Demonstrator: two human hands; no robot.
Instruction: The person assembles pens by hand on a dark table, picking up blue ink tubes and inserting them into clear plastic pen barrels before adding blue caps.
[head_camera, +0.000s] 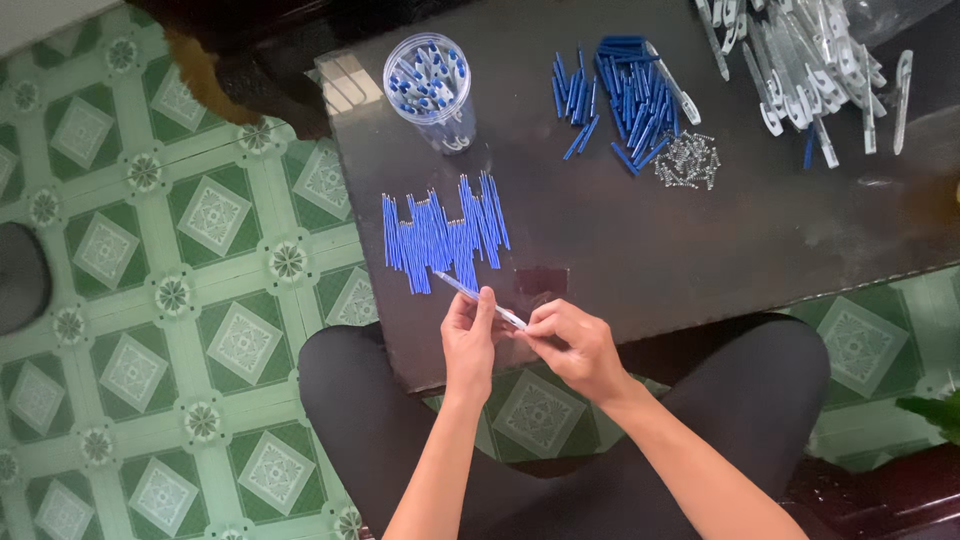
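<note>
1. Head view, nearest to you: your knees in dark trousers are tucked under the front edge of the dark tabletop (640, 250), with green patterned floor tiles (180, 300) on either side.
2. Your left hand (468, 338) and right hand (572, 345) are close together just above the tabletop's near edge, both pinched on one pen (487, 304). Your left fingers grip it near its middle, and your right fingers close on its white end.
3. The pen lies slanted between your hands, its blue tip pointing up and left, past your left thumb toward the refills.
4. Just beyond your left hand, a row of blue refills (443, 238) lies side by side on the tabletop, running roughly upright in the picture.
5. Beside your right hand, a little farther in, a small dark square patch (541, 279) shows on the tabletop; you cannot tell what it is.
6. Farther back on the left stands a clear round cup (432, 90), holding finished pens upright.
7. To the right of the cup lies a loose heap of short blue parts (625, 95), with a small cluster of metal springs (688, 160) touching its right side.
8. At the far right corner, a pile of clear pen barrels (810, 70) spills across the tabletop.
</note>
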